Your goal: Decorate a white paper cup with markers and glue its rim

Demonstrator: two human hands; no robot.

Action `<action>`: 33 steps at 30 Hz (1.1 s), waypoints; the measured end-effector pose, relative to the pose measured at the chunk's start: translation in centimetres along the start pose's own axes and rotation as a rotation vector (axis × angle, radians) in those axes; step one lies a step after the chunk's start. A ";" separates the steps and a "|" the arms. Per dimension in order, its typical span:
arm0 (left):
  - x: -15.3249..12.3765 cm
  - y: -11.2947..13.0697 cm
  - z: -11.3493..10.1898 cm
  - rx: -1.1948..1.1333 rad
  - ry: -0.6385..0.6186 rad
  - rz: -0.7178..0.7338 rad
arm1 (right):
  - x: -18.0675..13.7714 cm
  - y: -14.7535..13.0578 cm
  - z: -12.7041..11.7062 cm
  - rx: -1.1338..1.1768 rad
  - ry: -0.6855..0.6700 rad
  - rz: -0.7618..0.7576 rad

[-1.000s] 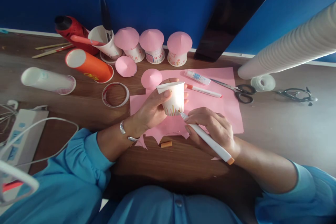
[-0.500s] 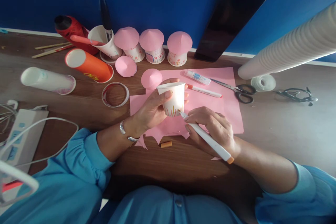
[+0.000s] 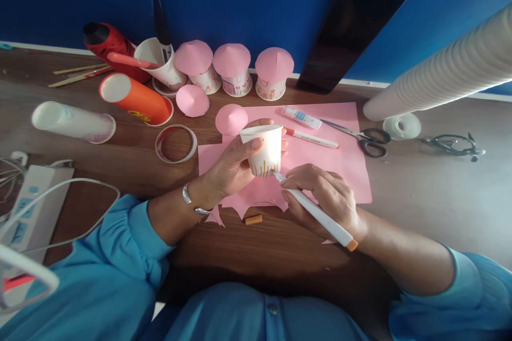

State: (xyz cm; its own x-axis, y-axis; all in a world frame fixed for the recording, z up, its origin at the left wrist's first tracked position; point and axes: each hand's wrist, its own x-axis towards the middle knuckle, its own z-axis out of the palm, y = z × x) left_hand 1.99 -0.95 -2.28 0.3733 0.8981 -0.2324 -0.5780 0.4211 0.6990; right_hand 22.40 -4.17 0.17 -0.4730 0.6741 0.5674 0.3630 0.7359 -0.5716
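Over brown tabletop, holds paper cup in half-curled left hand; pinches marker in closed right hand, axis slanting forward-left to cup's striped lower wall.

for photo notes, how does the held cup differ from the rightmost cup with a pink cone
The held cup is in the left hand, wide rim up; the coned cup stands on the table, wide end down. The coned cup wears a pink cone; the held cup wears none. Both are white with coloured marks.
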 end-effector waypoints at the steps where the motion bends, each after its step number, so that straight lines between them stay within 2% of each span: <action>1: 0.0 0.0 0.0 0.000 0.001 0.000 | 0.0 0.0 0.0 0.000 -0.003 0.002; 18: 0.0 0.0 -0.1 -0.017 -0.020 0.028 | 0.0 -0.1 -0.2 0.038 -0.023 -0.042; 29: 0.1 0.3 -0.1 -0.069 0.083 0.031 | 0.1 -0.1 -0.6 0.099 0.023 -0.092; 33: 0.2 0.5 0.1 -0.104 0.079 -0.010 | 0.0 -0.1 -0.6 0.095 0.038 -0.089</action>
State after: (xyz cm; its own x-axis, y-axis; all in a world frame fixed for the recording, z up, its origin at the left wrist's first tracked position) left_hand 1.83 -0.61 -1.95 0.3231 0.8994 -0.2945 -0.6481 0.4370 0.6236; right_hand 22.86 -4.18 0.64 -0.4686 0.6096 0.6393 0.2425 0.7847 -0.5705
